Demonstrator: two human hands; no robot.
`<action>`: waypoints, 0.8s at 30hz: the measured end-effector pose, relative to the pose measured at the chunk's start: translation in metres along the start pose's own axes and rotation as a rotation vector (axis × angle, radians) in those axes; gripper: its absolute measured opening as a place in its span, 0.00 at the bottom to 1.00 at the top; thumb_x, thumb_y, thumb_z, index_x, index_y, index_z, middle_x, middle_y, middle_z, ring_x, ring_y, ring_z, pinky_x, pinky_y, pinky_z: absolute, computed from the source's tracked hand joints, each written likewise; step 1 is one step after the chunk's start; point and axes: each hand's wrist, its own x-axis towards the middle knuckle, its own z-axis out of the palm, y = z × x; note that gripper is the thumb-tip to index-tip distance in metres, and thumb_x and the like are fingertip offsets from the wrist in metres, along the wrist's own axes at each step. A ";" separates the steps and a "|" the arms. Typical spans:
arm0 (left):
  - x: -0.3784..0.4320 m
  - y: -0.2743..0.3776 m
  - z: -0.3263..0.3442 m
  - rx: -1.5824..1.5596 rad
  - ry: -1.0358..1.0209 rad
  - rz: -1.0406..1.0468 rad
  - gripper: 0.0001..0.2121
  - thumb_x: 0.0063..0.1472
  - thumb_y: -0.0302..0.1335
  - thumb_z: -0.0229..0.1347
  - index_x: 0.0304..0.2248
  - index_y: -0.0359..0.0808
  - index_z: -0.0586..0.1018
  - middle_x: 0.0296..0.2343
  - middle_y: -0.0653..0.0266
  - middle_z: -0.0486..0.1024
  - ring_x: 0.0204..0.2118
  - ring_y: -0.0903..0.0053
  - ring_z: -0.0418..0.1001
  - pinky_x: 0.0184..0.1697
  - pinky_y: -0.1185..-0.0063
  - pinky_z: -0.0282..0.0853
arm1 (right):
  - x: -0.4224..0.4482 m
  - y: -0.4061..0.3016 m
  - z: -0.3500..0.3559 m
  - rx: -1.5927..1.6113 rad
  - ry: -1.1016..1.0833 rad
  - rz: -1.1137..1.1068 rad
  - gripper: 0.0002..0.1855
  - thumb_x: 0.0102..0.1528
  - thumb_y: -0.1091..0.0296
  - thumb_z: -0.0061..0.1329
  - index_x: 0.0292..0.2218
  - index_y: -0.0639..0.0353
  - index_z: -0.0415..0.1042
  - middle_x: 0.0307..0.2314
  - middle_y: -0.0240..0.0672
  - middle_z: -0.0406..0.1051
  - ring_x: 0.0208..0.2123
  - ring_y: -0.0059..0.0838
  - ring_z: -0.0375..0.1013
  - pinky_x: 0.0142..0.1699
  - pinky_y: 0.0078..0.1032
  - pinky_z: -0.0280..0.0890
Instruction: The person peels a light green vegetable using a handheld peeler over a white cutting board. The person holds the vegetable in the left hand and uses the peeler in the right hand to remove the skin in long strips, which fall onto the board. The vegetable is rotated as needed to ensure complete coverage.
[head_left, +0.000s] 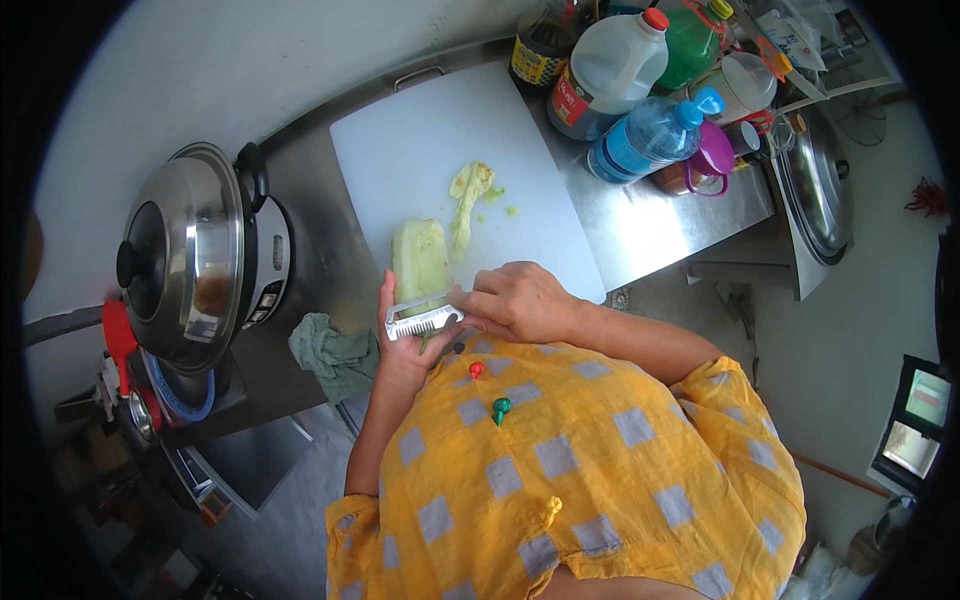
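Note:
My left hand (401, 358) holds the near end of a pale green peeled gourd or melon piece (421, 259), which lies lengthwise over the near edge of a white cutting board (427, 112). In my right hand (517, 300) is a light-coloured peeler (421, 324) with a toothed edge. It lies across the gourd's near end, just above my left palm. A thin green strip hangs below the peeler. Pulpy yellow-green scraps (469, 206) rest on the board beyond the gourd. The right fingers hide the peeler's right end.
To the left stand a lidded electric pot (187, 255) and a crumpled green cloth (334, 356) at the steel counter's (315, 255) edge. Bottles, including a white jug (615, 67) and a blue-labelled bottle (641, 142), crowd the back right beside a purple-lidded jar (709, 154).

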 end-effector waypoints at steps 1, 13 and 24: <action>-0.001 -0.001 0.001 0.010 0.006 0.007 0.28 0.59 0.56 0.47 0.47 0.42 0.73 0.40 0.59 0.74 0.43 0.62 0.72 0.40 0.59 0.71 | 0.000 0.001 0.000 -0.007 -0.005 -0.001 0.16 0.52 0.58 0.54 0.41 0.52 0.72 0.20 0.32 0.67 0.21 0.34 0.72 0.25 0.32 0.66; 0.005 0.001 -0.012 -0.152 -0.119 -0.071 0.28 0.59 0.54 0.48 0.48 0.39 0.72 0.40 0.58 0.74 0.42 0.65 0.72 0.37 0.66 0.71 | 0.003 0.017 0.011 0.112 -0.001 0.108 0.14 0.55 0.55 0.51 0.40 0.50 0.74 0.24 0.33 0.72 0.23 0.39 0.73 0.27 0.34 0.68; 0.006 0.002 -0.023 -0.078 -0.071 -0.077 0.30 0.58 0.57 0.49 0.48 0.40 0.71 0.39 0.56 0.71 0.39 0.61 0.71 0.34 0.68 0.70 | -0.005 0.060 0.020 0.212 0.075 0.466 0.11 0.55 0.65 0.52 0.40 0.56 0.75 0.30 0.41 0.75 0.29 0.44 0.74 0.35 0.32 0.69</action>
